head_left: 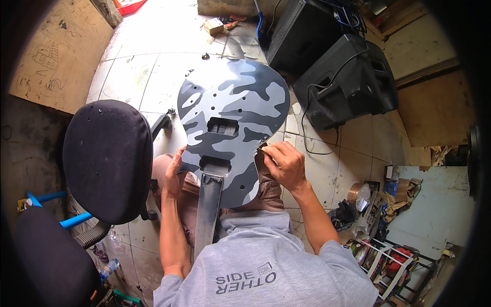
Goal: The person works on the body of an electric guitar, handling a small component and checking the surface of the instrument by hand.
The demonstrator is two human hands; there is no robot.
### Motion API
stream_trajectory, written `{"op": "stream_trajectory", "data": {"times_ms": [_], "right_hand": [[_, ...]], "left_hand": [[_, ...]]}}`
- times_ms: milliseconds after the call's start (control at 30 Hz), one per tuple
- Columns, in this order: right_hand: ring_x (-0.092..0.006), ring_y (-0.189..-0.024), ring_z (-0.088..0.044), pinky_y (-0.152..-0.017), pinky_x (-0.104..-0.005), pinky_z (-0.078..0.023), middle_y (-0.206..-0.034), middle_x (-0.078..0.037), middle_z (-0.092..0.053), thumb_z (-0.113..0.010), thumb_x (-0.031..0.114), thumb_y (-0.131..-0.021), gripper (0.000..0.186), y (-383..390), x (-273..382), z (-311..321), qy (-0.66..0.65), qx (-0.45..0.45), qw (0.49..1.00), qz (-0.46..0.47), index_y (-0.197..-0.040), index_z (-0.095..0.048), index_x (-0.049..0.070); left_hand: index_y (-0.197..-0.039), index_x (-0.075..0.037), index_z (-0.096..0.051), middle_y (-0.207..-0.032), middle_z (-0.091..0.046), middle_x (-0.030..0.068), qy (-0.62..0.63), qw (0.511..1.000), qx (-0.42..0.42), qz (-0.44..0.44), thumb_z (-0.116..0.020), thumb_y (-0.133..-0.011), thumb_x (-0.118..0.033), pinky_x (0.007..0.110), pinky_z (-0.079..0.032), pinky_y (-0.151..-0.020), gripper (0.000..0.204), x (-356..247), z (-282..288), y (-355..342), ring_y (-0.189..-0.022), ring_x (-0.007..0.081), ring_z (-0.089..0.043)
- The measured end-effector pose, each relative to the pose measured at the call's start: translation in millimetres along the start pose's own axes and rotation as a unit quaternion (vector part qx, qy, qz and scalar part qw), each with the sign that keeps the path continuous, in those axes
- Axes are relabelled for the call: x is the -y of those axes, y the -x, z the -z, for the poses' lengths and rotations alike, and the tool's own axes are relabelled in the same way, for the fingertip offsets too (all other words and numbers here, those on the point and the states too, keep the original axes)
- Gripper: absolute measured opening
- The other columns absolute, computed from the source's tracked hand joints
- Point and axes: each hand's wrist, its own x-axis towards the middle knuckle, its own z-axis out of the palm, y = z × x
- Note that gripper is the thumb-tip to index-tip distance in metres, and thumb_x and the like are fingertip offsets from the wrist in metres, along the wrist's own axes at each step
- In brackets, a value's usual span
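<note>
An electric guitar body (225, 146) with a grey, white and black camouflage finish rests over my lap, its neck (208, 204) pointing toward my chest. Two dark rectangular cavities and several small holes open in its face. My left hand (174, 171) is against the body's left edge, its fingers along the side and its thumb hidden. At the right edge, by the waist curve, my right hand (286, 161) is closed in a pinch. Small, dark, ragged bits (260, 145) show at that edge beside the fingertips; what the fingers grip is too small to tell.
A black padded chair (108, 161) stands close on my left. Black speakers (343, 82) with a loose cable (307, 128) stand at the far right. A white metal rack (391, 258) and clutter lie at the lower right. Dark scraps (205, 56) dot the tiled floor beyond the guitar.
</note>
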Motion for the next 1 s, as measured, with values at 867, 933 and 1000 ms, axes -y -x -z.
{"op": "stream_trajectory", "data": {"times_ms": [867, 933, 1000], "right_hand": [[-0.0257, -0.07, -0.069, -0.063, -0.0354, -0.055, -0.082, -0.01, -0.072, -0.075, 0.001, -0.08, 0.01, 51, 33, 25, -0.223, 0.071, 0.971, -0.039, -0.089, -0.072, 0.003], [-0.0261, -0.069, -0.068, -0.062, -0.0361, -0.055, -0.081, -0.01, -0.071, -0.075, 0.001, -0.082, 0.008, 62, 45, 21, -0.24, 0.055, 0.968, -0.057, -0.088, -0.07, 0.003], [-0.027, -0.066, -0.067, -0.059, -0.0378, -0.052, -0.077, -0.01, -0.067, -0.073, 0.0, -0.083, 0.01, 74, 48, 17, -0.233, 0.069, 0.968, -0.068, -0.091, -0.067, 0.003]], "left_hand": [[-0.14, -0.007, -0.053, -0.127, -0.064, 0.0086, 0.333, 0.941, 0.053, -0.004, -0.051, -0.104, -0.061, 0.043, -0.046, -0.106, 0.065, 27, -12, 44, -0.131, 0.0294, -0.055], [-0.147, -0.007, -0.047, -0.129, -0.063, 0.0107, 0.266, 0.964, -0.019, -0.015, -0.056, -0.103, -0.059, 0.046, -0.047, -0.11, 0.068, 14, -59, 66, -0.131, 0.0293, -0.056], [-0.157, -0.006, -0.035, -0.129, -0.062, 0.0138, 0.118, 0.989, 0.021, 0.091, -0.064, -0.1, -0.056, 0.047, -0.053, -0.107, 0.082, 5, -66, 91, -0.123, 0.0279, -0.063]]}}
